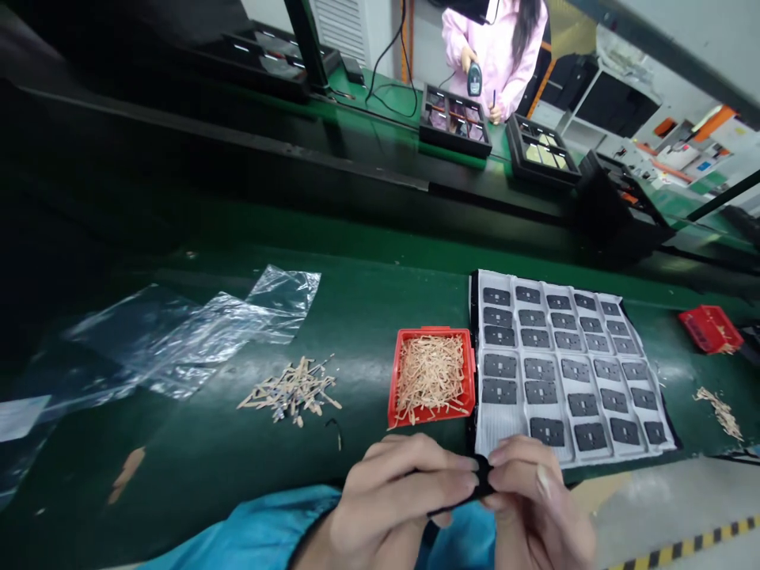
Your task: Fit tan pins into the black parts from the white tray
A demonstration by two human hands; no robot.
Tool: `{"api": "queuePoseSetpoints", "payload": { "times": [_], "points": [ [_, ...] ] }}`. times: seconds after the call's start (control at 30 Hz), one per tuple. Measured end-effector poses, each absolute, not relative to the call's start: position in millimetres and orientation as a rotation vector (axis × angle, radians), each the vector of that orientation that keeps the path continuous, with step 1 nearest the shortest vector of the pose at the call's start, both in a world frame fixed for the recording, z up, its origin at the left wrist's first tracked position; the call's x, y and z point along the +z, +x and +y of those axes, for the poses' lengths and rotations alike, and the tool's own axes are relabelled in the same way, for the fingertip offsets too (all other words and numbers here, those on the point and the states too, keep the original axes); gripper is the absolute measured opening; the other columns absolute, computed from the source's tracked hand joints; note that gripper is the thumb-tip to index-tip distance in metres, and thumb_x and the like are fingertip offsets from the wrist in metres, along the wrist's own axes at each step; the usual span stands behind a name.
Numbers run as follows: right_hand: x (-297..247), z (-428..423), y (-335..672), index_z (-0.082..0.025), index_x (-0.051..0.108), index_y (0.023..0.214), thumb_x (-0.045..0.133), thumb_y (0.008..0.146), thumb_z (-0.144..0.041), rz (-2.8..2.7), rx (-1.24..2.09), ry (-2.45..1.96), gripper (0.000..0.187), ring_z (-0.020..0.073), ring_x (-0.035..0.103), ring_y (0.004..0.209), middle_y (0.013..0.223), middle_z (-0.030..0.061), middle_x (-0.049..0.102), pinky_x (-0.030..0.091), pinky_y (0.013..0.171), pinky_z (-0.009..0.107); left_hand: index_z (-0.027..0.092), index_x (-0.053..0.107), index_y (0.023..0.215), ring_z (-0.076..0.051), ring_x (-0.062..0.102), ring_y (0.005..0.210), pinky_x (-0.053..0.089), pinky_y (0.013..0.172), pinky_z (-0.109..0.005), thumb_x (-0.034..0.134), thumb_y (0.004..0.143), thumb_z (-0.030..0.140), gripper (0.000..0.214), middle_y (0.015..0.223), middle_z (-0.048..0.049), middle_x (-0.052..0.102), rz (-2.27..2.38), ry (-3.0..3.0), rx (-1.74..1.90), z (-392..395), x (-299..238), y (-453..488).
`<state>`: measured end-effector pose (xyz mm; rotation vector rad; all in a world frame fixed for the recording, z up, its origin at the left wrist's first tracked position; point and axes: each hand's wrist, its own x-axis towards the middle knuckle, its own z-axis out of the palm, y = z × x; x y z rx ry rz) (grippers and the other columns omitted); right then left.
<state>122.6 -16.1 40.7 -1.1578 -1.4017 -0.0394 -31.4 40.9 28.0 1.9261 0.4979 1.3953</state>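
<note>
Both of my hands meet at the table's front edge, pinching a small flat black plate (484, 477) between them. My left hand (400, 491) grips its left part, and my right hand (534, 495) has its right end; fingers cover much of it. Just beyond them lies a white compartment tray (495, 431) with rows of similar dark rectangular plates (547, 432). To its left stands a red bin (393, 396) full of thin beige strips (431, 376). Farther left, a loose pile of beige and grey strips (294, 389) rests on the green table (356, 317).
Clear plastic bags (207, 340) spread over the table's left side, near a brown scrap (127, 475). Another red bin (709, 328) and scattered strips (720, 413) are at far right. Across a raised dark ledge, a person in pink (504, 47) holds a scanner (474, 79) near black trays (454, 123).
</note>
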Motion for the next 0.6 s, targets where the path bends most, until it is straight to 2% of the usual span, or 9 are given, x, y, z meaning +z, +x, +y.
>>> {"api": "queuePoseSetpoints", "payload": {
  "times": [0.07,0.13,0.2,0.27,0.33,0.37,0.47,0.53,0.6],
  "points": [
    [41,-14,119,-0.021,0.067,0.129,0.055,0.090,0.007,-1.375,0.019,-1.123,0.049,0.0139,0.061,0.066,0.070,-0.0024,0.062,0.059,0.057,0.028,0.013,0.073,0.108,-0.013,0.076,0.063,0.062,0.056,-0.018,0.049,0.102,0.004,0.026,0.083,-0.0072,0.079,0.484,1.798,1.371,38,24,-26],
    [38,-17,121,-0.022,0.066,0.131,0.051,0.090,0.008,-1.394,0.150,-1.120,0.053,0.0138,0.061,0.068,0.074,-0.0006,0.062,0.055,0.054,0.026,0.014,0.073,0.109,-0.012,0.076,0.062,0.062,0.057,-0.016,0.049,0.100,0.003,0.028,0.082,-0.0061,0.077,0.483,1.737,1.303,36,21,-23],
    [33,-15,132,-0.025,0.067,0.128,0.048,0.092,0.005,-1.433,0.316,-1.182,0.051,0.0131,0.061,0.069,0.076,-0.0007,0.062,0.054,0.055,0.025,0.018,0.073,0.113,-0.012,0.076,0.062,0.063,0.061,-0.015,0.053,0.098,0.005,0.028,0.083,-0.0035,0.078,0.575,1.731,1.199,37,18,-25],
    [31,3,154,-0.028,0.069,0.124,0.053,0.094,-0.004,-1.459,0.441,-1.335,0.042,0.0124,0.063,0.068,0.075,-0.0023,0.063,0.055,0.060,0.026,0.023,0.070,0.123,-0.012,0.078,0.066,0.065,0.067,-0.016,0.057,0.098,0.010,0.031,0.085,-0.0006,0.080,0.744,1.714,1.099,39,14,-34],
    [30,44,186,-0.027,0.071,0.118,0.065,0.092,-0.014,-1.442,0.495,-1.518,0.030,0.0127,0.065,0.069,0.076,-0.0033,0.066,0.057,0.067,0.028,0.026,0.067,0.128,-0.014,0.079,0.072,0.065,0.071,-0.019,0.060,0.099,0.017,0.031,0.089,-0.0005,0.081,0.971,1.680,1.082,43,10,-53],
    [29,73,204,-0.025,0.071,0.116,0.068,0.092,-0.017,-1.401,0.477,-1.552,0.026,0.0129,0.065,0.073,0.078,-0.0030,0.067,0.057,0.071,0.029,0.025,0.067,0.127,-0.015,0.079,0.073,0.064,0.068,-0.018,0.061,0.100,0.022,0.028,0.091,-0.0015,0.081,1.102,1.663,1.103,45,7,-65],
    [16,176,248,-0.019,0.068,0.121,0.074,0.091,-0.020,-1.313,0.505,-1.675,0.030,0.0132,0.066,0.076,0.082,-0.0024,0.067,0.059,0.077,0.031,0.022,0.071,0.117,-0.018,0.078,0.076,0.053,0.046,-0.016,0.065,0.099,0.035,0.023,0.100,-0.0062,0.080,1.484,1.623,1.146,45,-3,-107],
    [2,239,261,-0.017,0.066,0.121,0.071,0.098,-0.034,-1.265,0.539,-1.776,0.029,0.0156,0.069,0.086,0.103,0.0028,0.071,0.061,0.079,0.035,0.021,0.073,0.112,-0.019,0.077,0.077,0.047,0.039,-0.016,0.064,0.099,0.040,0.024,0.102,-0.0070,0.079,1.631,1.626,1.113,39,-11,-135],
    [-12,283,264,-0.017,0.064,0.126,0.068,0.100,-0.040,-1.234,0.550,-1.858,0.035,0.0195,0.070,0.100,0.121,0.0071,0.069,0.062,0.085,0.040,0.022,0.073,0.106,-0.019,0.076,0.076,0.052,0.047,-0.018,0.062,0.101,0.039,0.022,0.098,-0.0051,0.079,1.713,1.676,1.058,27,-22,-157]
  ]
}}
